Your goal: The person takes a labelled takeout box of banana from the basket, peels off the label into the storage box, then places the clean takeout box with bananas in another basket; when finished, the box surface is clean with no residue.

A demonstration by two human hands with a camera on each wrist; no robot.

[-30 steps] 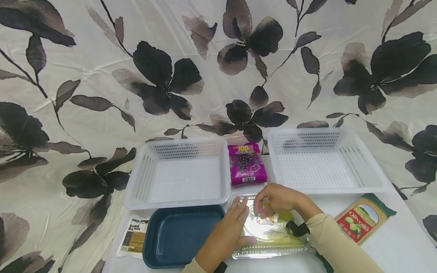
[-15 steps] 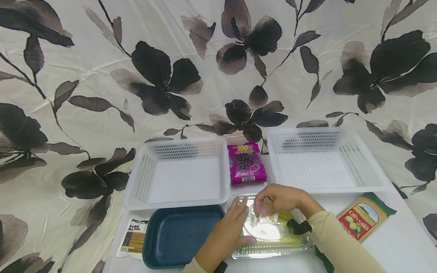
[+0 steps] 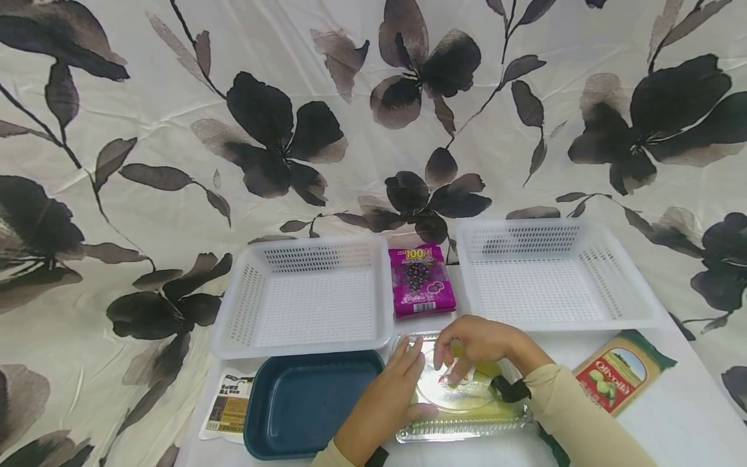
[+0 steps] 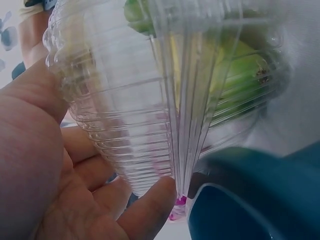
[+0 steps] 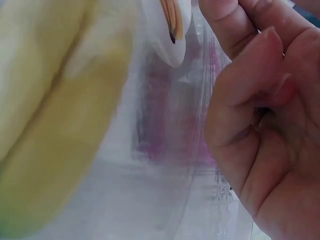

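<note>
Hands in cream sleeves (image 3: 572,408) work at a clear plastic container (image 3: 461,429) lying on a white table (image 3: 683,405), close in front of the person, and yellow-green fruit (image 4: 235,82) shows through its walls. The left hand (image 3: 388,397) rests along the container's left side, its fingers straight and reaching toward the far edge, its thumb stretched out over the lid; the left wrist view shows the fingers beside the ribbed wall. The right hand (image 3: 481,340) is bent over the top from the other side, fingers curled downward near a white label (image 5: 172,52); whether they pinch anything I cannot tell. The two hands are apart, with a strip of lid between them. A black strap (image 3: 510,390) circles the right wrist. Just left of the container sits a dark blue tray (image 3: 312,402), with a white and brown packet (image 3: 227,407) beside it. Farther back stand two white perforated baskets (image 3: 557,324), and a purple bag (image 3: 423,282) with a grape picture lies between them. To the right, a tan and green package (image 3: 627,373) with a red label lies slanted, partly behind the right forearm. Floral cloth (image 3: 262,39) hangs behind the table.
</note>
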